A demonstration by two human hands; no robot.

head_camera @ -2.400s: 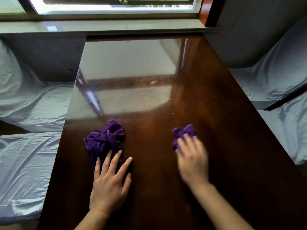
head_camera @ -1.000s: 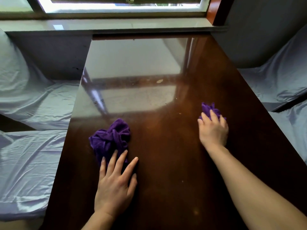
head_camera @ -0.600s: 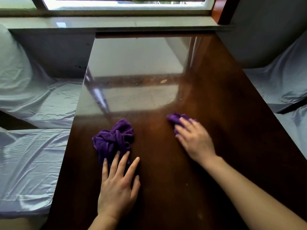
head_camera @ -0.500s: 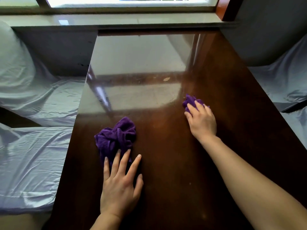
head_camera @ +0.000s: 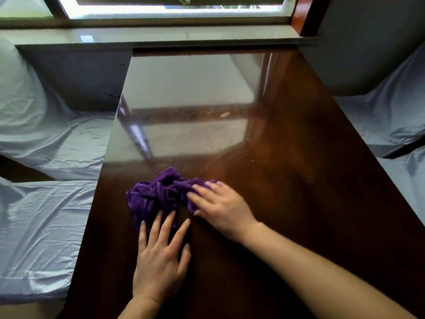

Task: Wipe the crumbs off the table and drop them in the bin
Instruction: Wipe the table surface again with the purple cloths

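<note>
A dark glossy wooden table [head_camera: 299, 180] runs from me to the window. A crumpled purple cloth [head_camera: 156, 194] lies on its near middle. My left hand [head_camera: 161, 256] rests flat on the table, its straight fingertips touching the cloth's near edge. My right hand [head_camera: 220, 206] presses a smaller purple cloth [head_camera: 204, 181] flat on the table with spread fingers; this cloth touches the right side of the bigger one. A pale crumb [head_camera: 224, 114] lies farther up the table, and small specks [head_camera: 252, 160] sit to the right of the cloths. No bin is in view.
Seats draped in pale blue sheets flank the table on the left [head_camera: 46, 215] and on the right [head_camera: 391, 116]. A grey window sill [head_camera: 161, 34] closes off the table's far end below a bright window.
My right hand has swept the small cloth back and forth across the table and has now slid it left until it meets the bigger cloth. My left hand has stayed in place.
</note>
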